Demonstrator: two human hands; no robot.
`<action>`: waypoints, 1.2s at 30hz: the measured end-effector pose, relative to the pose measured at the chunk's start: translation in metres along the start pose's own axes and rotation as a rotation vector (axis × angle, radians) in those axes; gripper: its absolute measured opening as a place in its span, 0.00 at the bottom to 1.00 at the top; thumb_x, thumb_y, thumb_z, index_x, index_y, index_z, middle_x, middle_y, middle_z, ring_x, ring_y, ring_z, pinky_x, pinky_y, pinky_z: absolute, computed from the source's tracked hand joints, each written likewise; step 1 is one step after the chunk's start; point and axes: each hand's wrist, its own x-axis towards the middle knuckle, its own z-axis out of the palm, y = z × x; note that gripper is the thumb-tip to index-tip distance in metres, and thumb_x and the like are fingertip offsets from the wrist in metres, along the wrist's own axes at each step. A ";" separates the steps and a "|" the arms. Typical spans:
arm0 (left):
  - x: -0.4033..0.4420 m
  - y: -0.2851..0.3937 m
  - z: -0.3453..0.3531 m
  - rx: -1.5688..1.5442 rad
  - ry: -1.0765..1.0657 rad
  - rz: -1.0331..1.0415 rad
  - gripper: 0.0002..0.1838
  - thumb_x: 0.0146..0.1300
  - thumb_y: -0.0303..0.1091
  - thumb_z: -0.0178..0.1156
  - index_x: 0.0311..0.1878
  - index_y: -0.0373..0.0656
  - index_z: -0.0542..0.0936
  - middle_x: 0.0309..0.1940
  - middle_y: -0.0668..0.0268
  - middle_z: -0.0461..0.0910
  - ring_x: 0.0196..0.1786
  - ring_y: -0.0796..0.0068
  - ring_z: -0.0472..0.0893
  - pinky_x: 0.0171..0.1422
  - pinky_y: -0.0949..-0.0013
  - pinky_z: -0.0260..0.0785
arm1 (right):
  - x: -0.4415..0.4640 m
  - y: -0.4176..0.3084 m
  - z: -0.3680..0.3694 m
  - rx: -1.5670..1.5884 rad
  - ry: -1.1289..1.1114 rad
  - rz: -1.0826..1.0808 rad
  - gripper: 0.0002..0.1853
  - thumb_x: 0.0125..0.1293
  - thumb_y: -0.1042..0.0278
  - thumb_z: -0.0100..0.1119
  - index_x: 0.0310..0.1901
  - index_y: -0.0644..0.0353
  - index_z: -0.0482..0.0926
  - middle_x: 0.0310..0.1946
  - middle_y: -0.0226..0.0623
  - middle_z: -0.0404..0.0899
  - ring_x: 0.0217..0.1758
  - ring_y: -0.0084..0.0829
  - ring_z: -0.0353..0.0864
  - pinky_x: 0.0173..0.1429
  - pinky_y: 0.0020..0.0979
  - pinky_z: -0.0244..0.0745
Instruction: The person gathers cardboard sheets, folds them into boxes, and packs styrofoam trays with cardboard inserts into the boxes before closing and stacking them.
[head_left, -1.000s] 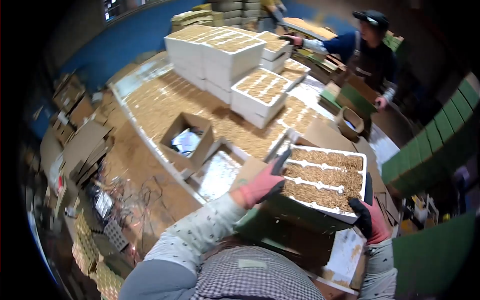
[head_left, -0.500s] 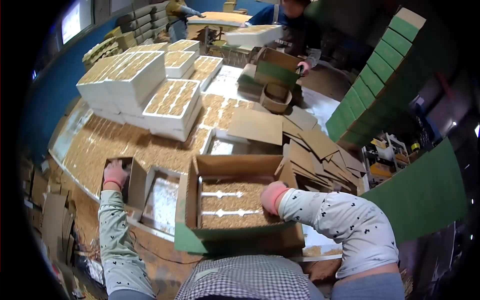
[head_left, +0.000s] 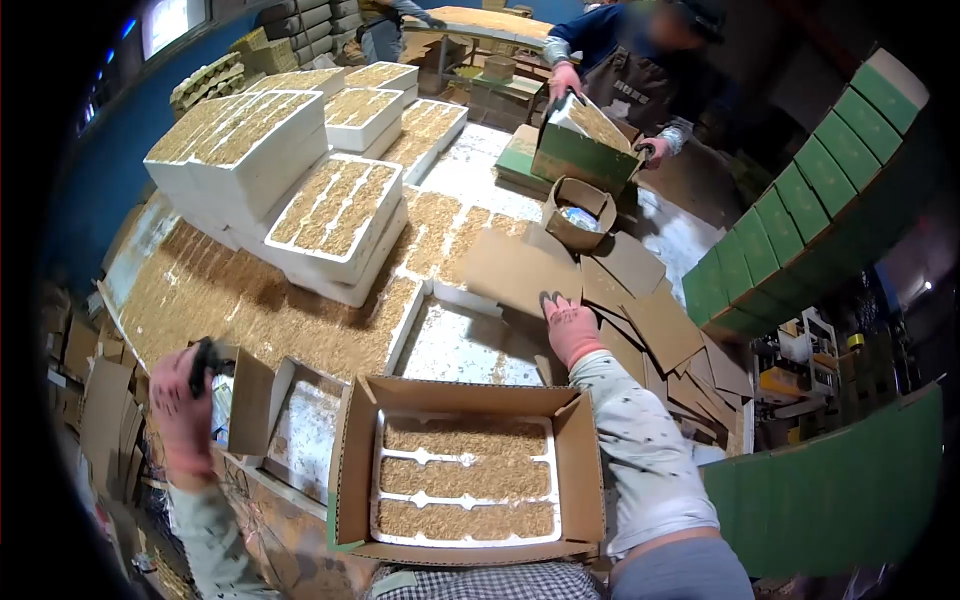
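Note:
An open cardboard box with green outside stands in front of my body. Inside it lies a white foam tray filled with brown shavings in rows. My right hand, in a pink glove with dark fingertips, is closed on the near edge of a flat cardboard sheet beyond the box. At the left my left hand, gloved the same way, is raised beside a small carton holding packets; its fingers are blurred, and whether they hold anything is unclear.
White foam boxes stand stacked on the shavings-covered table. Loose cardboard sheets lie at the right, below a leaning row of green boxes. Across the table a co-worker holds a tray in a green box; another person stands further back.
My right hand has left the tray in the box and moved forward to the cardboard sheet. My left hand has come out of the small carton. The co-worker's tray has moved into the green box.

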 end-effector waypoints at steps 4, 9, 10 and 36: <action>0.009 0.158 -0.059 -0.613 -0.290 0.688 0.16 0.47 0.37 0.66 0.41 0.46 0.79 0.41 0.63 0.79 0.48 0.66 0.77 0.56 0.60 0.68 | -0.003 0.006 -0.074 0.204 0.046 -0.052 0.10 0.63 0.68 0.44 0.40 0.50 0.76 0.34 0.34 0.82 0.39 0.35 0.83 0.39 0.35 0.74; 0.029 0.181 -0.088 -0.718 -0.477 0.625 0.44 0.36 0.49 0.75 0.58 0.43 0.70 0.55 0.54 0.72 0.60 0.54 0.70 0.66 0.54 0.60 | -0.047 0.016 -0.141 0.405 0.032 0.183 0.12 0.60 0.62 0.59 0.45 0.50 0.78 0.39 0.38 0.82 0.44 0.39 0.82 0.47 0.34 0.75; 0.034 0.173 -0.090 -0.893 -0.408 0.551 0.42 0.39 0.44 0.74 0.60 0.41 0.70 0.56 0.52 0.71 0.60 0.53 0.70 0.68 0.56 0.58 | -0.058 0.022 -0.164 0.701 0.113 0.244 0.18 0.55 0.67 0.67 0.48 0.57 0.77 0.40 0.39 0.82 0.42 0.35 0.82 0.48 0.33 0.76; 0.009 0.222 -0.031 -0.107 -1.122 0.881 0.20 0.55 0.42 0.63 0.51 0.46 0.77 0.45 0.54 0.79 0.46 0.54 0.79 0.51 0.61 0.72 | -0.192 -0.063 -0.200 0.564 -0.669 -0.720 0.17 0.61 0.58 0.55 0.52 0.47 0.77 0.40 0.39 0.81 0.41 0.41 0.80 0.47 0.37 0.74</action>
